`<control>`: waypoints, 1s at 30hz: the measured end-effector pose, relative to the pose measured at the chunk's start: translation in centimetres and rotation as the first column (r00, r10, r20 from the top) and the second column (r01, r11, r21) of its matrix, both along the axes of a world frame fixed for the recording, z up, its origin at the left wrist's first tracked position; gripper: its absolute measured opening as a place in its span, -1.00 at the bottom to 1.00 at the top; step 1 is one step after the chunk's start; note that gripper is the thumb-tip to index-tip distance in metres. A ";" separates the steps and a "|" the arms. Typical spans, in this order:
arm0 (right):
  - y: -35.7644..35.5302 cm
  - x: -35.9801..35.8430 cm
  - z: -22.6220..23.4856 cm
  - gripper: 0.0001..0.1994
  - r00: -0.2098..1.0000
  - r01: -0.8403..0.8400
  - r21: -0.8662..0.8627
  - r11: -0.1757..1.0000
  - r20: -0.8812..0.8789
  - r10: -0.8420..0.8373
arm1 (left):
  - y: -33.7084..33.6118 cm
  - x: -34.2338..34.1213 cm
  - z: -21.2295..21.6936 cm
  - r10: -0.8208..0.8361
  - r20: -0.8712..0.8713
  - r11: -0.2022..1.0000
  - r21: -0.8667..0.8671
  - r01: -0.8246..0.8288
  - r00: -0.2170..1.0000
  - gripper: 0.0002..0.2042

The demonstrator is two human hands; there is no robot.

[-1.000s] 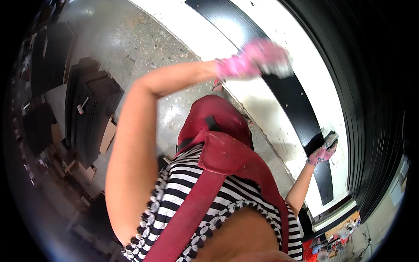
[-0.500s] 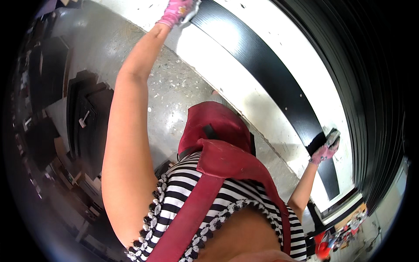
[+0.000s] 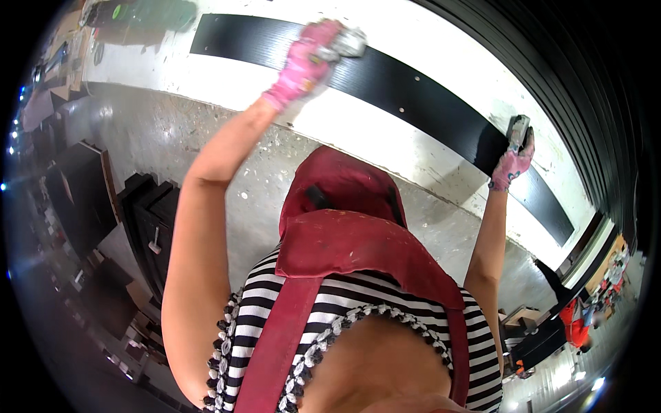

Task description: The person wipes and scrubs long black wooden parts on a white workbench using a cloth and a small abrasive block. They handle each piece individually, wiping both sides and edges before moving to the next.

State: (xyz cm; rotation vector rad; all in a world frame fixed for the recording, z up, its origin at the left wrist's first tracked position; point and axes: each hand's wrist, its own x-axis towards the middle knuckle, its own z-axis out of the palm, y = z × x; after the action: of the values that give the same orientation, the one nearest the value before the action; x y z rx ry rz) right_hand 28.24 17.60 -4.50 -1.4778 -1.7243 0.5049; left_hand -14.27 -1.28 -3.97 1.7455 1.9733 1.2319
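A long black strip with small holes lies on a white work surface. My left hand, in a pink glove, is pressed over the strip left of its middle. Its fingers are closed on a crumpled whitish cloth, which touches the black face. The hand is slightly blurred. Near the strip's right part rests my right hand, also in a pink glove. Its fingers are bent around something greyish that I cannot make out. A dark shadow falls on the strip beside it.
Tall stacked black panels border the table's far right side. On the floor to the left stand dark boards and a black stack with a hammer-like tool on it. Red items lie at the far right.
My left hand has moved rightward along the strip with the cloth, away from its left end. The view has turned, showing more of the table's left part. My right hand stays near the strip's right part.
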 end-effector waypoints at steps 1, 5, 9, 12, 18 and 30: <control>-0.2 -0.3 0.4 -0.53 1.000 -0.003 0.002 1.000 -0.017 0.003 | 1.2 2.8 -1.4 -0.094 0.011 0.995 0.043 0.094 0.996 -0.40; 0.2 0.5 -0.9 -0.54 0.989 -0.054 0.036 0.998 -0.134 0.059 | 6.8 16.3 0.9 -0.308 -0.070 0.951 -0.037 0.306 0.949 -0.44; 0.0 0.1 -0.1 -0.51 0.988 -0.057 -0.020 0.998 -0.148 0.054 | 10.0 22.9 1.2 -0.408 0.010 0.912 -0.040 0.408 0.913 -0.37; 0.0 -0.3 1.3 -0.51 0.737 -0.084 -0.181 0.980 -0.673 -0.061 | 10.2 22.7 2.2 -0.351 0.195 0.924 0.230 0.305 0.916 -0.36; -6.0 -5.9 6.1 -0.53 0.566 -0.236 -0.086 0.968 -0.822 0.065 | 6.7 22.4 8.1 -0.225 0.806 0.962 0.093 0.258 0.547 -0.26; -8.7 -10.3 3.5 -0.40 0.789 -0.243 -0.008 0.970 0.580 0.203 | 8.9 14.0 1.3 0.062 0.832 0.997 -0.026 -0.073 0.551 -0.54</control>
State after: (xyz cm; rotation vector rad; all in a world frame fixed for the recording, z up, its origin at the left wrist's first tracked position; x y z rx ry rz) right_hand 17.95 8.89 -0.96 -1.4759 -2.3894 0.1025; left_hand -0.23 7.57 -2.71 0.7607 1.4128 1.6701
